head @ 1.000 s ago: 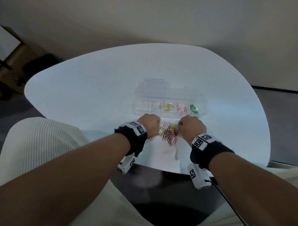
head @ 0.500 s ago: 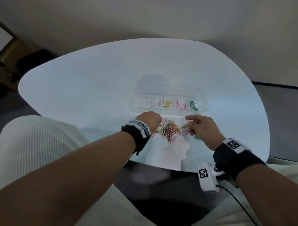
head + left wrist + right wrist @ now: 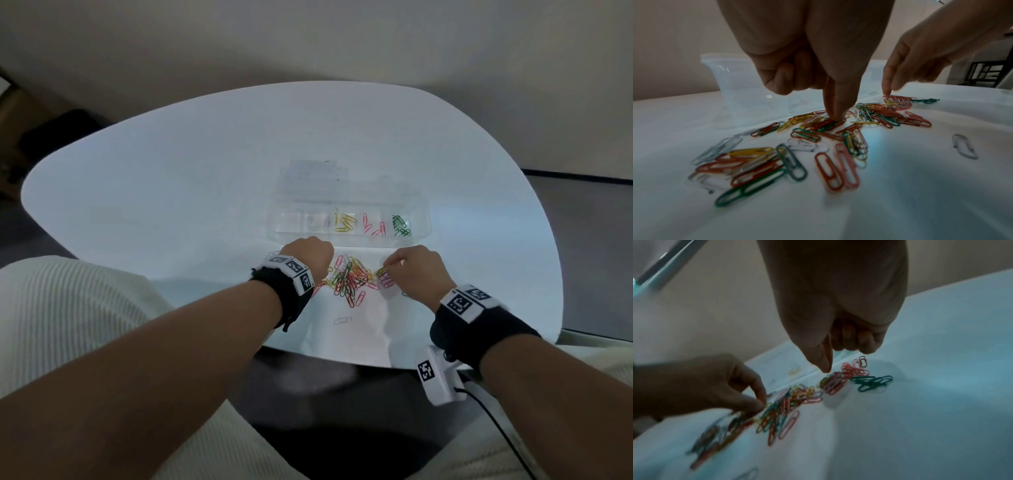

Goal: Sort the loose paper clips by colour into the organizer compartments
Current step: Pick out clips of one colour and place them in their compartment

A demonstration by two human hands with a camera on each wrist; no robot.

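Observation:
A clear organizer (image 3: 419, 219) holds yellow clips (image 3: 344, 222), pink clips (image 3: 373, 228) and green clips (image 3: 400, 226) in separate compartments. In front of it lies the mixed pile of loose clips (image 3: 349, 279) (image 3: 818, 129). My left hand (image 3: 310, 257) (image 3: 835, 117) has thumb and index finger pinched together on clips at the pile's far left edge. My right hand (image 3: 388, 269) (image 3: 826, 369) points its index finger down onto a small side group with a yellow clip (image 3: 381, 272) and pink clips (image 3: 855, 370). Its other fingers are curled.
A few green clips (image 3: 871, 382) lie apart, right of the pink group. One pale clip (image 3: 342, 320) lies alone nearer me. A clear lid or box (image 3: 310, 174) sits behind the organizer. The white table's (image 3: 171, 192) front edge runs just under my wrists.
My right hand left the pile, swung to the right, and now touches a small group of clips drawn out beside the pile. My left hand has stayed at the pile.

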